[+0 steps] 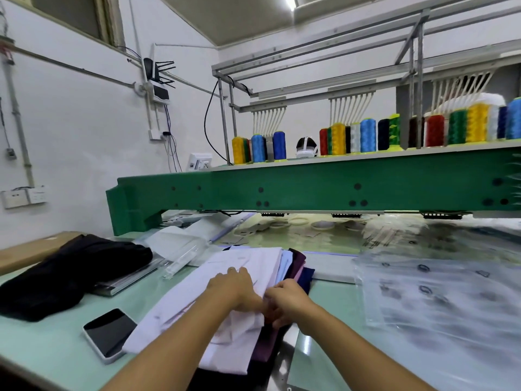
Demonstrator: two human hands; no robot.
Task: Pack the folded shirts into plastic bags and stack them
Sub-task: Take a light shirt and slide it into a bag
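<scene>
Phone [110, 334] lower left. Center frame: white shirt [225, 266], folded & creased, tops the stack [299, 262] of purple, pink, navy ones. Left hand [236, 286] on it, fingers flat, together. Right hand [287, 301] has fingers curled, pinching its right edge. Plastic bags [437, 300] right, blurred.

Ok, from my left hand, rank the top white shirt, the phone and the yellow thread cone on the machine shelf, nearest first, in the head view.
1. Top white shirt: directly under the left hand, which touches it.
2. Phone: on the table, left of that shirt.
3. Yellow thread cone: far back, up on the machine shelf.
</scene>
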